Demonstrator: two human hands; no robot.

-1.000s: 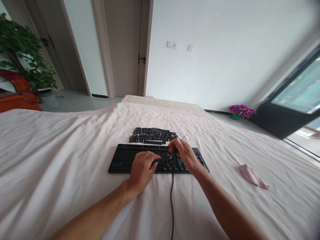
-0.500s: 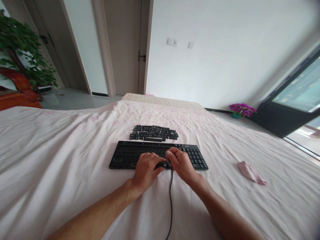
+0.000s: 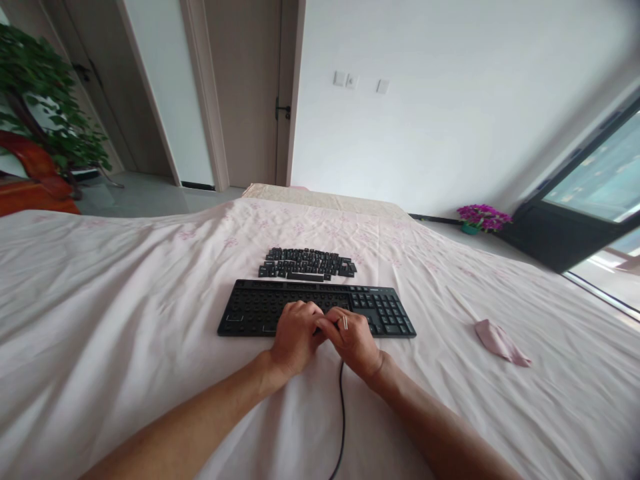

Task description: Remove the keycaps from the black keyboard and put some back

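Observation:
A black keyboard (image 3: 383, 312) lies on the cloth, its number pad keys in place and its left and middle part bare of keycaps. My left hand (image 3: 297, 335) is closed over the keyboard's lower middle edge. My right hand (image 3: 356, 341), with a ring on one finger, is closed against it, thumb to the left hand's fingers. Whatever they grip is hidden behind the fingers. Beyond the keyboard, loose black keycaps (image 3: 305, 262) lie in rows, with a long space bar (image 3: 305, 277) in front of them. A black cable (image 3: 343, 407) runs from under my right hand towards me.
A pale pink flowered cloth (image 3: 150, 320) with folds covers the surface. To the right lies a pink piece of fabric (image 3: 501, 343) beside a thin pale stick (image 3: 463, 303). A potted plant with magenta flowers (image 3: 483, 219) stands on the floor behind.
My right hand has moved slightly left and down and turned over, closing up to my left hand. The small black piece seen between my fingers is now hidden.

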